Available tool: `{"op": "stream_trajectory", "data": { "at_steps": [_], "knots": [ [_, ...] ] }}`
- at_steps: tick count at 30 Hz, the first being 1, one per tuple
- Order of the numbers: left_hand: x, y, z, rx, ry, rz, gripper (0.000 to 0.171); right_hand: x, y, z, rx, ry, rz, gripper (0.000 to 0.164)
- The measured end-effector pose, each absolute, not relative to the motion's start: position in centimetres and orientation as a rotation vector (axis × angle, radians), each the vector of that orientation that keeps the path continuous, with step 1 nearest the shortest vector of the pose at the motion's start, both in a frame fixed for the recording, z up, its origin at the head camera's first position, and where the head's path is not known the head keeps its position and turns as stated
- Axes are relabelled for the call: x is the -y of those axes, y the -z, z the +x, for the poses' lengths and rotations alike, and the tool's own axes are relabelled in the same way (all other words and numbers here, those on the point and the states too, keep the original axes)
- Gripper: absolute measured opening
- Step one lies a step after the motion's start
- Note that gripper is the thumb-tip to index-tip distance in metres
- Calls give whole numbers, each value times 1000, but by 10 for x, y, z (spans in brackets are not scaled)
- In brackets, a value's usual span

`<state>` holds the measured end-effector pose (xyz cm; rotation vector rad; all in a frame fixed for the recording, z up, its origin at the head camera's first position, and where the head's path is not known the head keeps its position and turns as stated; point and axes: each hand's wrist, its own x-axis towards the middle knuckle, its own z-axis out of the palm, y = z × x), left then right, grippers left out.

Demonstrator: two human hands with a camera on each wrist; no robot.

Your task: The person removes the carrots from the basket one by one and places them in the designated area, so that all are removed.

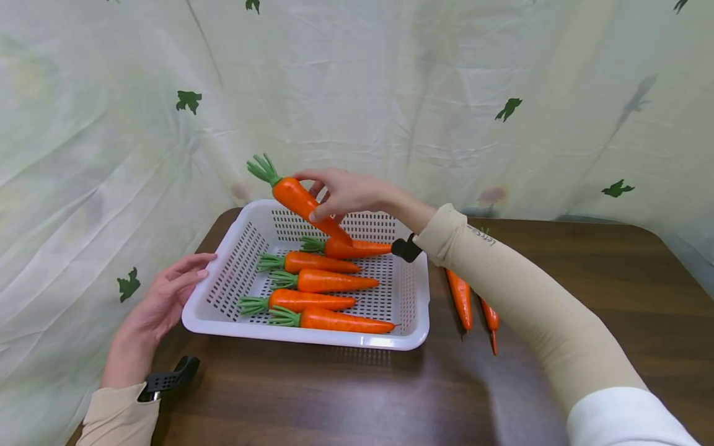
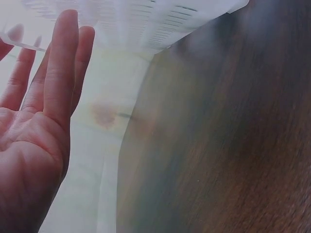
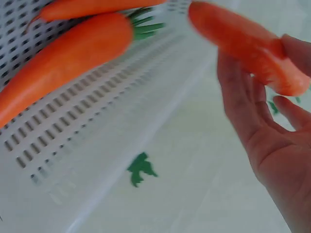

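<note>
Carrot (image 1: 295, 197), leafy top and all, is held by the right hand (image 1: 343, 191), its orange body pinched between the thumb and the curled fingers. From that hand it lies to the left, with its upper part reaching past the fingertips. Its long axis is slanted: the green top is pointed up and leftward, the tip down and rightward, toward the basket's inside. By the left hand (image 1: 170, 291) it is not touched; that hand is set well apart, its fingers mostly straight and laid against the left end of the white basket (image 1: 307, 336).

Below the held carrot, five carrots (image 1: 334, 282) are laid in the basket, roughly side by side, with leafy ends to the left. The farthest one is partly overlapped by the held tip in the head view; whether the two are touching cannot be told. Farther right, two loose carrots (image 1: 460, 300) are seen on the brown table (image 1: 268, 396), partly hidden by the right sleeve (image 1: 519, 297). Behind everything, a pale cloth (image 1: 362, 93) is hung.
</note>
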<state>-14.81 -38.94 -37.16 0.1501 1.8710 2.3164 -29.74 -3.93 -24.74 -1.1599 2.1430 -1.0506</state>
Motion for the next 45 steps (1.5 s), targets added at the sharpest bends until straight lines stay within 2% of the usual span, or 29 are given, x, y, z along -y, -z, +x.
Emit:
{"op": "stream_trajectory", "data": {
  "at_steps": [16, 45],
  "knots": [
    [393, 373, -148, -1848, -2322, 152, 36, -1, 232, -275, -2115, 1270, -1194, 67],
    [396, 373, -147, -1840, -2335, 157, 38, -44, 245, -251, -2212, 1470, -1102, 71]
  ]
}}
